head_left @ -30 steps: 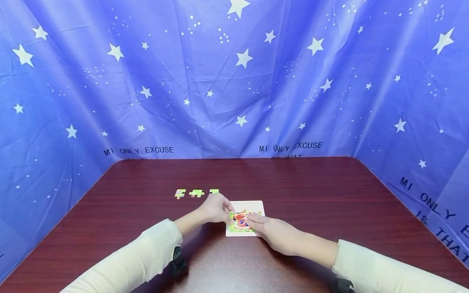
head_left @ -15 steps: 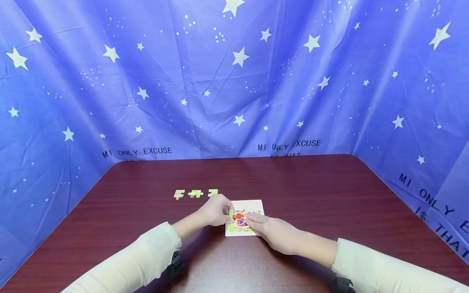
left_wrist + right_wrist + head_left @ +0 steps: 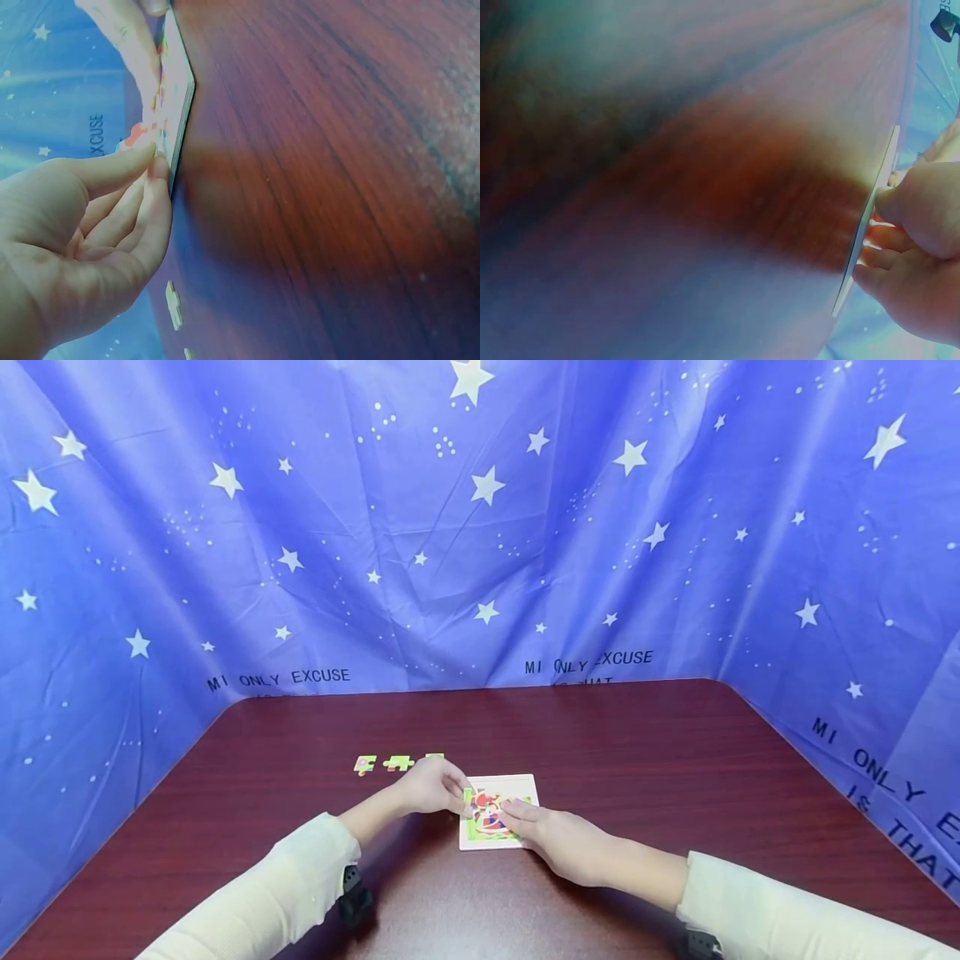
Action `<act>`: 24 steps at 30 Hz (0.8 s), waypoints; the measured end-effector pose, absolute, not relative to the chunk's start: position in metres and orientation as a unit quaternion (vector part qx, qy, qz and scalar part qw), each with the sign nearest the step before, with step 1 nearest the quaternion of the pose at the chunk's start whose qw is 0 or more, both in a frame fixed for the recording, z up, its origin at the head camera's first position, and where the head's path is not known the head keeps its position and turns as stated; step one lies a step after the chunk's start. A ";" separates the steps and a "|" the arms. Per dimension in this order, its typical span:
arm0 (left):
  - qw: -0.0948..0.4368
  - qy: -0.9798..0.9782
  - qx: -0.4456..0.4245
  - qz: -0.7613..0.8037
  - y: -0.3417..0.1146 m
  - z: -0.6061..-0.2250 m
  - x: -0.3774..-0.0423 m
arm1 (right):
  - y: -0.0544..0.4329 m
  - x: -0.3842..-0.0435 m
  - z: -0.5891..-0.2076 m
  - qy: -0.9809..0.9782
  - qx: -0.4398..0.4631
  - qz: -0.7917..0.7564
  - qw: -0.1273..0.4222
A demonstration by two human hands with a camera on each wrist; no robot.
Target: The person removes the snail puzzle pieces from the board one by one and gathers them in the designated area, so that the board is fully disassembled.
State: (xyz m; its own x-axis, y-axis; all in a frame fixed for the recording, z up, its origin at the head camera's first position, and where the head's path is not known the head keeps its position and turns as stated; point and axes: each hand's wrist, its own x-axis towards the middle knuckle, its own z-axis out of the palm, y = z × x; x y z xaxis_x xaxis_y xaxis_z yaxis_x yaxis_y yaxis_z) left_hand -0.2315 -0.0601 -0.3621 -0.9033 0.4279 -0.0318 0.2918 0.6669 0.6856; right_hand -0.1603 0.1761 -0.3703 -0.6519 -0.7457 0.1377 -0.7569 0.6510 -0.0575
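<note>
A small jigsaw puzzle in a white-edged tray (image 3: 498,846) lies on the table, its picture red, green and purple. My left hand (image 3: 431,787) is at the tray's left edge, thumb and forefinger pinching a puzzle piece (image 3: 136,136) whose red part sticks up in the left wrist view. The fingertips hide most of that piece. My right hand (image 3: 566,843) rests its extended fingers on the right side of the puzzle; in the right wrist view its thumb lies at the edge of the tray (image 3: 891,154).
Three loose puzzle pieces lie in a row behind the left hand: a left piece (image 3: 364,765), a middle piece (image 3: 398,763) and a right piece (image 3: 435,756) partly hidden by that hand. The dark red wooden table (image 3: 637,743) ends at a blue starry curtain (image 3: 420,510).
The left hand has shifted slightly at the tray's left edge, and the red part of the picture looks a little different there. The right hand stays on the puzzle. The head view has tilted slightly.
</note>
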 end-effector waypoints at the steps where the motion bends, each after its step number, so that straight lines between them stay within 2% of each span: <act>1: 0.100 0.907 0.191 0.363 -0.061 -0.362 -0.232 | 0.176 -0.160 -0.370 -0.908 0.412 0.053 0.049; 10: 0.162 0.859 0.157 0.459 -0.069 -0.362 -0.235 | 0.175 -0.160 -0.370 -0.909 0.410 0.047 0.050; 24: 0.175 0.822 0.083 0.536 -0.101 -0.355 -0.235 | 0.178 -0.161 -0.375 -0.904 0.420 0.047 0.064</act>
